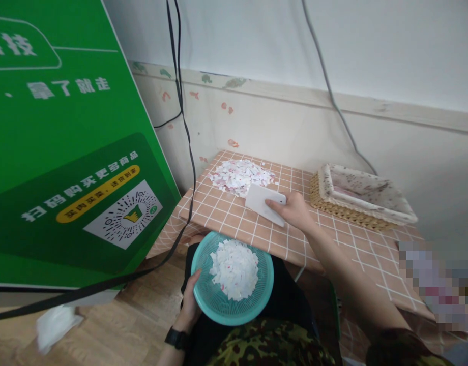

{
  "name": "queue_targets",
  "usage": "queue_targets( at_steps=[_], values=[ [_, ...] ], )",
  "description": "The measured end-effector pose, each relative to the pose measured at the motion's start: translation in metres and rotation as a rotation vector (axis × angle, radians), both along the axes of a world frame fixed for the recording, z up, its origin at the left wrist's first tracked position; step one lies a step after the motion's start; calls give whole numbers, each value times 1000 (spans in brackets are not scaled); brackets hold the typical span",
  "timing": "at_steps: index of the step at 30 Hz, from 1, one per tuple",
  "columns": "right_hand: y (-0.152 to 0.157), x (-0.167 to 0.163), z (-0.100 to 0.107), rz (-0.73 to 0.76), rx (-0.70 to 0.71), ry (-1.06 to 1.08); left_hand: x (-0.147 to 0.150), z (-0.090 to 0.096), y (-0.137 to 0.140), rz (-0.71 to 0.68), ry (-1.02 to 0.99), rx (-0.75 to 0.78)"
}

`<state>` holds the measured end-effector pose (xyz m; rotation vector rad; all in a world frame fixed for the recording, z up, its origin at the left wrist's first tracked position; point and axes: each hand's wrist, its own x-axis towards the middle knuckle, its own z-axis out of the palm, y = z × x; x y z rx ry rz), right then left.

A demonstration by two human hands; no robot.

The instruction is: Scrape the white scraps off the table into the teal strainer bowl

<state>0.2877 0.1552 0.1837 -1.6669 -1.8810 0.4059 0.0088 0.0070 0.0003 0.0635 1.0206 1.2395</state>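
Note:
My right hand (296, 209) grips a flat white scraper (265, 202) by its end with the small hole. The scraper's far edge meets the near side of a heap of white paper scraps (239, 175) on the table. My left hand (191, 297) holds the left rim of a teal plastic basket (234, 314), thumb over the edge and fingers hidden beneath. More small white paper scraps (236, 269), a few with pink bits, lie inside the basket. It rests over my lap, just below the table's front edge.
A brown checked cloth covers the table (218, 208). At its back right stands a cloth-lined wicker basket (356, 208). A green sign panel (66, 132) rises on the left, and a black cable (190, 168) hangs across. A white bag (56, 325) lies on the floor.

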Motion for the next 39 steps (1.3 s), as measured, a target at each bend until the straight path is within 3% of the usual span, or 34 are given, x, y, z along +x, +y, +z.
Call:
queue_targets(
  at_steps=[24,29,34,39],
  values=[
    [4,-16,1,6,-67,200,-2,-6,0,14,-4,-1],
    [5,-19,1,12,-102,128,-2,-4,0,2,-18,11],
    [8,-15,2,7,-60,191,-2,-8,-1,10,-5,22],
    [13,-16,1,20,-127,194,-3,-10,-1,1,-15,23]
  ],
)
